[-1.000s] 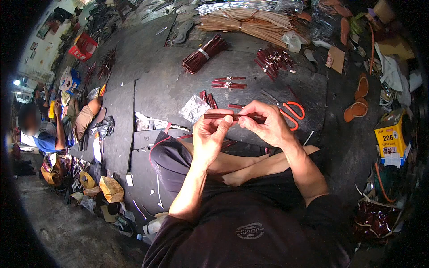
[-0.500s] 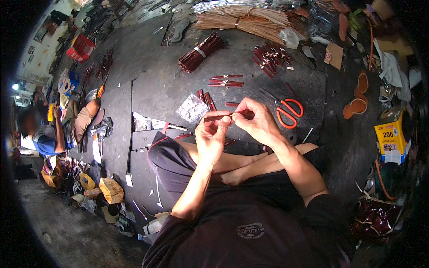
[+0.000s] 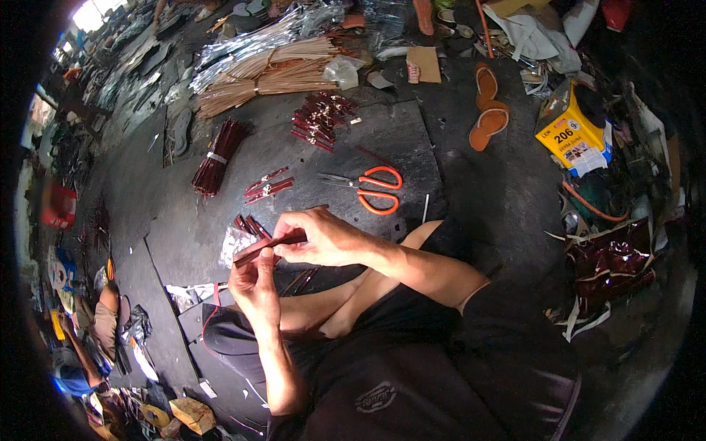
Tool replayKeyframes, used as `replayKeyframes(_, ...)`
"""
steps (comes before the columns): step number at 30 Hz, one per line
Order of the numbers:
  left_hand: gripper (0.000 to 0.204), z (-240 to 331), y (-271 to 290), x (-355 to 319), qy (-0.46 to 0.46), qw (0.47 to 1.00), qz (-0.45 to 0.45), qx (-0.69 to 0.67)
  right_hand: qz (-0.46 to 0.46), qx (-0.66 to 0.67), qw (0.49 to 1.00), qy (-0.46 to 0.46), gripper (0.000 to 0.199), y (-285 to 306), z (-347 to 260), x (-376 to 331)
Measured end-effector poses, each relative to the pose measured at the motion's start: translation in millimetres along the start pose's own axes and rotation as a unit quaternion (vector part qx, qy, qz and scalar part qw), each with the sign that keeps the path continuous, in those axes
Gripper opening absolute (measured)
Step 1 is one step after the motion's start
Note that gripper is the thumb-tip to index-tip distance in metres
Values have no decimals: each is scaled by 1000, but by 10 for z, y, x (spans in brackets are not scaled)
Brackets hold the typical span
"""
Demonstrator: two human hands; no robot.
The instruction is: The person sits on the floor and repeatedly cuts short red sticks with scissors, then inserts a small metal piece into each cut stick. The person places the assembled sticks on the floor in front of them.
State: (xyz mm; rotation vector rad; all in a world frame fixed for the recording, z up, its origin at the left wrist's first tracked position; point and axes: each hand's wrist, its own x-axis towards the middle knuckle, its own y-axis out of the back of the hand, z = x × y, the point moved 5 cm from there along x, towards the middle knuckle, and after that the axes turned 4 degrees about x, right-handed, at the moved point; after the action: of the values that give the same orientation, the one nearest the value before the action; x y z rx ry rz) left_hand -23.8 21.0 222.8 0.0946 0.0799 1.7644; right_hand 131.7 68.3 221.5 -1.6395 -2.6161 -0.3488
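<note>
I hold one dark red strip point(image 3: 266, 245) between both hands, above my lap. My left hand point(image 3: 254, 283) is closed on its lower end from underneath, and my right hand point(image 3: 320, 237) pinches the upper end, fingers curled narrow around it. Just beyond my right hand lie the orange-handled scissors point(image 3: 371, 189) on the floor. Past my left hand sit a few loose strips point(image 3: 268, 185), a tied bundle point(image 3: 215, 156) and a pile of finished-looking pieces point(image 3: 321, 119). Judging by that pile, a good share is worked; the bundle and the tan sticks point(image 3: 265, 72) farther off look untouched.
</note>
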Motion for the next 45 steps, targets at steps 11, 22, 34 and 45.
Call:
replayKeyframes(11,23,-133,78,35,16,998,-12,-68,-37,-53,996,63,15,-97,-54,-4)
replayKeyframes(22,34,-554,80,105,138,970,-6,-198,41,-249,947,199,26,-292,-64,-4)
replayKeyframes(34,33,-514,289,163,46,985,1,-165,-22,59,992,-107,18,-72,144,98)
replayKeyframes(45,21,-793,603,266,136,939,3,-315,-42,287,946,-145,25,194,232,148)
